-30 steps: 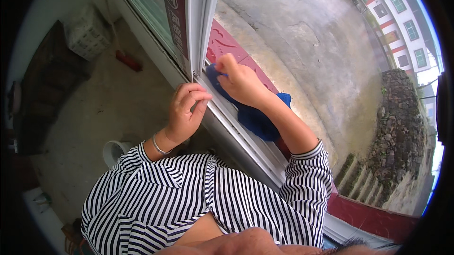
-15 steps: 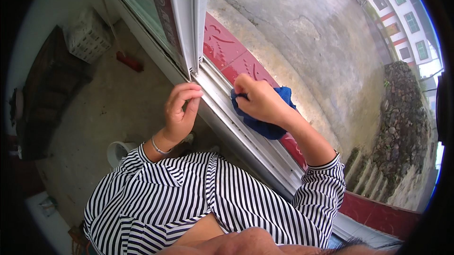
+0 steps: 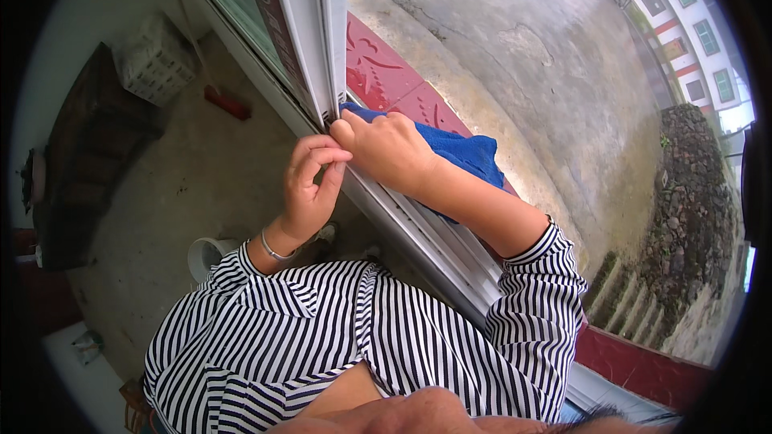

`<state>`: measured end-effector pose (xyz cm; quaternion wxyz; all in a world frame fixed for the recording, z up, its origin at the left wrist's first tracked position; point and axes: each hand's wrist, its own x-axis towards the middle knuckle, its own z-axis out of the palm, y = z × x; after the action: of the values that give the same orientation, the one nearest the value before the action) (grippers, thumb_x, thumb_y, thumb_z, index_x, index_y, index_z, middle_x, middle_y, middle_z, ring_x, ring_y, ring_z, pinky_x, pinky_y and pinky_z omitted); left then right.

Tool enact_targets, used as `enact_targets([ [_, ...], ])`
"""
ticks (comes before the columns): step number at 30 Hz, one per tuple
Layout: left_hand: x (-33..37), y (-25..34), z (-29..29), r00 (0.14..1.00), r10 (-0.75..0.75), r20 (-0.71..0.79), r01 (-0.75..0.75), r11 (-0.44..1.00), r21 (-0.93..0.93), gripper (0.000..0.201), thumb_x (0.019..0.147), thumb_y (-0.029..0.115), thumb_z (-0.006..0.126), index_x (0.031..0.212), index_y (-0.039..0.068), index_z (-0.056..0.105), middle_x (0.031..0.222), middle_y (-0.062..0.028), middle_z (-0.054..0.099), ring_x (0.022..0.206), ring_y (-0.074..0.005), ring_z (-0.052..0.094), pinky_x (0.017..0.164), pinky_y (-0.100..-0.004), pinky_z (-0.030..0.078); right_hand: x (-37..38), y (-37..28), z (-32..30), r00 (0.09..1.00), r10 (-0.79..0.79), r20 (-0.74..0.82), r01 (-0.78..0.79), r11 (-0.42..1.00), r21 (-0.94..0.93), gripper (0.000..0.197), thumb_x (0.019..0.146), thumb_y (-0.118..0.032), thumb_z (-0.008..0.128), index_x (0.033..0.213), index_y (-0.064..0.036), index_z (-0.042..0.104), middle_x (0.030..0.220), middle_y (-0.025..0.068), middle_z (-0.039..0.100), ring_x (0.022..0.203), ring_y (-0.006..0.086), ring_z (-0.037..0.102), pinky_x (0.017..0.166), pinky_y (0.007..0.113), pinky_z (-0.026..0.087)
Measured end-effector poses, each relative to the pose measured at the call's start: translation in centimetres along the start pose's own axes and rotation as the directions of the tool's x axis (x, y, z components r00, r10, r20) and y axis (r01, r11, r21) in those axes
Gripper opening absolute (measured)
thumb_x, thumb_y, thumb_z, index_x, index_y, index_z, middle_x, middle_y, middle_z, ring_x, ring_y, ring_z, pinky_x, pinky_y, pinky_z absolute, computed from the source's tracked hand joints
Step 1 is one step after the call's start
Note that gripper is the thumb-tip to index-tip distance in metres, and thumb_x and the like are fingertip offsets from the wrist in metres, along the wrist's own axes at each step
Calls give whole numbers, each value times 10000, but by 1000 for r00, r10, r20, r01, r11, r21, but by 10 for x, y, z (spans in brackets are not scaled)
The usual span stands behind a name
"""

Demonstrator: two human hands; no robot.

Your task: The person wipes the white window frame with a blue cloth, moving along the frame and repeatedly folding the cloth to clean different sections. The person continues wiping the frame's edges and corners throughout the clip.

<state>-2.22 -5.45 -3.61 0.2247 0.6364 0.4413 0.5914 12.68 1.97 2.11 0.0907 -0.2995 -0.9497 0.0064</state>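
My right hand is closed on a blue cloth, pressing its bunched end into the corner where the sliding window sash meets the white window track. The loose part of the cloth trails over the track and onto the red tiled outer sill. My left hand, with a silver bangle on its wrist, is by the inner edge of the frame, close beside the right fingers. Its thumb and fingertips come together in a pinch; whether anything small is between them is hidden.
Indoors on the left, a red-headed broom leans by a white crate and a dark bench-like piece. A white bucket stands on the floor near me. Outside lie a concrete yard and a stone heap.
My right hand has moved left and away from me along the track, drawing the blue cloth to the foot of the sash. The left hand has barely moved.
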Motion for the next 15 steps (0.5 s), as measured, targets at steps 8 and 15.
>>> enact_targets([
  [8, -9, 8, -2, 993, 119, -1, -118, 986, 115, 126, 817, -21, 653, 916, 58, 644, 961, -81, 625, 883, -251, 579, 783, -328, 476, -99, -29, -53, 901, 182, 395, -264, 950, 166, 74, 834, -69, 511, 869, -34, 456, 723, 166, 580, 618, 369, 618, 559, 483, 481],
  [15, 23, 25, 2, 945, 303, 118, -325, 905, 274, 221, 814, -26, 624, 1017, 61, 636, 964, -73, 643, 908, -270, 593, 818, -372, 476, -59, -1, -15, 952, 307, -10, -275, 865, 421, 99, 895, -112, 492, 972, -55, 465, 715, 206, 599, 641, 414, 600, 543, 497, 451],
])
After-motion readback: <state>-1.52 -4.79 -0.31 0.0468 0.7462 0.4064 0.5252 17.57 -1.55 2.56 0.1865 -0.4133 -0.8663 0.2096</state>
